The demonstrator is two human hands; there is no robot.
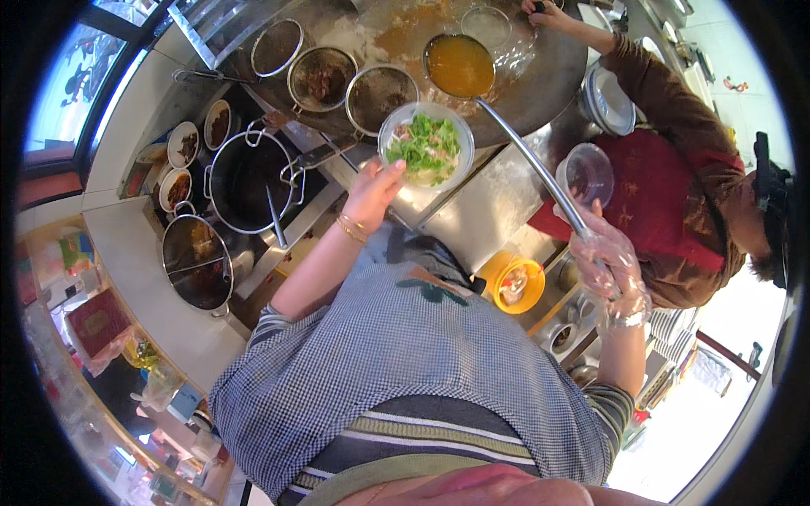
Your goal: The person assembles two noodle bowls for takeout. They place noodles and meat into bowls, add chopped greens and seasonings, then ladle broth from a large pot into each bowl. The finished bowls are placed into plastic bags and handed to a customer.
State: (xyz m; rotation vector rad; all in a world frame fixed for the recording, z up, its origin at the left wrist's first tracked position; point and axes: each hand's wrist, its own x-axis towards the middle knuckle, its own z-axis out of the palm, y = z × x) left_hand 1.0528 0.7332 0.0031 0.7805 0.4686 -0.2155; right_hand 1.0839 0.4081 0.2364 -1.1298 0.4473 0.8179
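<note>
Two things fill my hands: the bowl (465, 145) in my left hand (371, 198) and the ladle (530, 155) in my right hand (603, 257). The bowl is out in front of me, by the near edge of the wok (548, 101), with chopped greens (429, 145) and paler bits inside. My bare left hand grips its near left side, thumb at the rim; my other fingers are hidden underneath. It looks like thin plastic, so I'd judge it light, a little bendy and slick if wet; holding low with the thumb hooked on the rim should beat pinching the wall. My right hand, in a clear glove, is wrapped round the upper part of the handle. The ladle's cup is over the wok, full of golden broth (460, 66): stiff metal, but front-heavy, I expect, and easy to spill. Whether my fingers touch the clear tub (602, 164) just beyond them, I cannot tell.
</note>
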